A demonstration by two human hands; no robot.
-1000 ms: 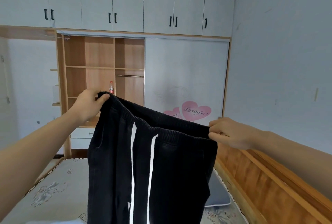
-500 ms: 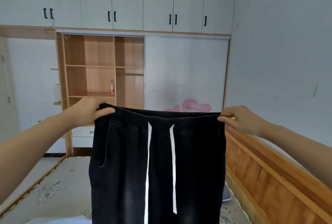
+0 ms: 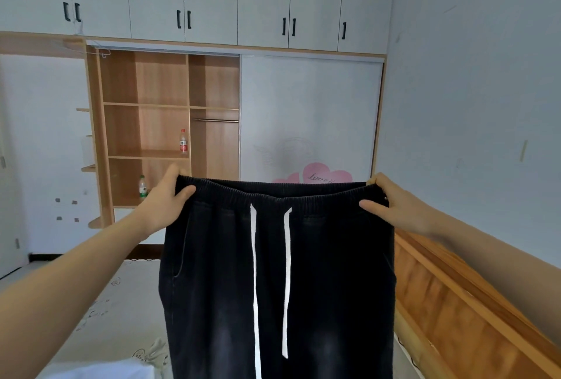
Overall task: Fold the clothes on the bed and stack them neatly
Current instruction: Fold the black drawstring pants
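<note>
Black trousers [image 3: 279, 272] hang upright in the air above the bed [image 3: 121, 302], front facing the camera, waistband stretched flat and level. The left hand [image 3: 165, 201] pinches the waistband's left end, thumb in front and fingers behind; the right hand [image 3: 391, 205] pinches the right end the same way. Two white drawstrings [image 3: 254, 272] dangle from the waistband's middle. Behind the trousers stands a wardrobe [image 3: 170, 123] with two bottles [image 3: 183, 141] on its shelves.

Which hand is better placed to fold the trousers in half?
Neither clearly: left hand and right hand pinch the trousers symmetrically at the waistband corners. Probably either could cross.
</note>
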